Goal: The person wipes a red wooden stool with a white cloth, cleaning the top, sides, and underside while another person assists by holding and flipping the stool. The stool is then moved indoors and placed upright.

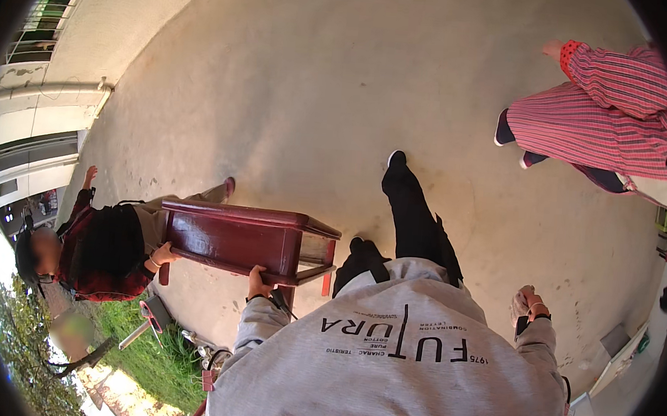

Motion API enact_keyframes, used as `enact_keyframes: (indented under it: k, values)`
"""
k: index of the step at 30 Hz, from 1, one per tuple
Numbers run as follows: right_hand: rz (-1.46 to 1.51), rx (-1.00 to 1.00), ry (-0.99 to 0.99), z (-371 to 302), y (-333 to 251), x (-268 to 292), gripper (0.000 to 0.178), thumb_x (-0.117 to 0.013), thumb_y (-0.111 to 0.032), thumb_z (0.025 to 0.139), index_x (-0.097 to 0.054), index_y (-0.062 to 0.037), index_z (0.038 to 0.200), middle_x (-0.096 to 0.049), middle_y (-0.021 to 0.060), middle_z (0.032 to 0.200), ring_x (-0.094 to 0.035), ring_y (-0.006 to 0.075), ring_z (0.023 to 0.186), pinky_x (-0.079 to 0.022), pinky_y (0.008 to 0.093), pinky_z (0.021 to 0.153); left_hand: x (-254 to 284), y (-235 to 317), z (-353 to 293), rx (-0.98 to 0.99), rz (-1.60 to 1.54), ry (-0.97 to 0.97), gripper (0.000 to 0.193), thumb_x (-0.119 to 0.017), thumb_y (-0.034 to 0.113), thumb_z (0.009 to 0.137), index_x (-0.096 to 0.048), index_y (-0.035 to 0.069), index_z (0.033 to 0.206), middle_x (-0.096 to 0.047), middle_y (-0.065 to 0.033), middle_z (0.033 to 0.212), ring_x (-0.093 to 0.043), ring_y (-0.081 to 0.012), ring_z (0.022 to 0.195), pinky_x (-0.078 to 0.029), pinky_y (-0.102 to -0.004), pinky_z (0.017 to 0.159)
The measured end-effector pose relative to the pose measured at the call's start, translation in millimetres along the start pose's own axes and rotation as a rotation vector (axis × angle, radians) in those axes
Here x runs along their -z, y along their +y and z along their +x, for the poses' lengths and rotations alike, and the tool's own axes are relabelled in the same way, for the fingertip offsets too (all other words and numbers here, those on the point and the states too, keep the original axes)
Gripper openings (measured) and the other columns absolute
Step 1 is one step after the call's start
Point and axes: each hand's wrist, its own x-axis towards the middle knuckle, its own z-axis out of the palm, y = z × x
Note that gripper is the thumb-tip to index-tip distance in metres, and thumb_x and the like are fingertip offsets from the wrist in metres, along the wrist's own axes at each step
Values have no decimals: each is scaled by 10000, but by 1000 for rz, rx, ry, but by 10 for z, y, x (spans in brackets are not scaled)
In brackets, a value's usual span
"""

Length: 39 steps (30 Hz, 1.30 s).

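My left hand (259, 282) grips the near edge of a dark red wooden table (231, 236), with its fingers over the rim at the right end. The table has a glossy panel and short legs. At its left end another person's hand (162, 255) holds the same edge. Out to the right, away from the table, my right hand (532, 301) hangs over the floor with its fingers curled. Something greyish shows at these fingers, too small to make out.
A person in a dark red checked top (106, 250) stands at the left. On the right is another person in pink striped clothes (598, 126). The concrete floor (343, 77) stretches ahead. A wall (107, 22) with a barred window runs along the upper left; grass (127, 340) grows lower left.
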Motion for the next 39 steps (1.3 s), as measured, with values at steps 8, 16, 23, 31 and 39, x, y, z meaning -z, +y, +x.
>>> enact_keyframes:
  k: [8,16,23,31,39]
  values:
    - [98,295,30,587,-3308,1420,408,-608,-331,846,-643,21,1050,-680,105,840,-643,211,745,-514,339,683,-1236,1506,-129,280,-204,2,262,-611,146,696,-557,57,936,-567,-75,905,-574,-293,867,-518,-430,808]
    - [130,691,137,764,-6339,2195,552,-592,-464,852,-656,52,1037,-677,223,998,-667,280,881,-491,390,811,-2745,2779,232,186,-172,-99,316,-628,178,669,-549,56,949,-552,-85,949,-548,-293,885,-503,-466,774]
    - [-256,579,319,876,-6621,2933,540,-598,-504,799,-683,-38,1061,-653,242,1099,-611,380,1072,-457,426,915,-4039,3457,508,212,-107,-59,351,-642,193,642,-585,100,975,-560,-81,1005,-542,-300,928,-480,-481,760]
    - [-145,601,129,1505,-8899,5035,445,-583,-409,790,-687,7,912,-668,269,898,-649,407,885,-488,454,808,-6023,4914,75,37,-29,-94,357,-660,221,644,-583,134,982,-559,-61,1021,-530,-283,923,-469,-430,744]
    - [2,714,62,2009,-11306,6516,529,-595,-461,803,-677,37,962,-677,259,926,-655,406,867,-493,440,787,-7934,6303,-109,-334,283,-114,390,-653,217,655,-576,99,1019,-553,-70,1069,-540,-304,959,-477,-431,820]
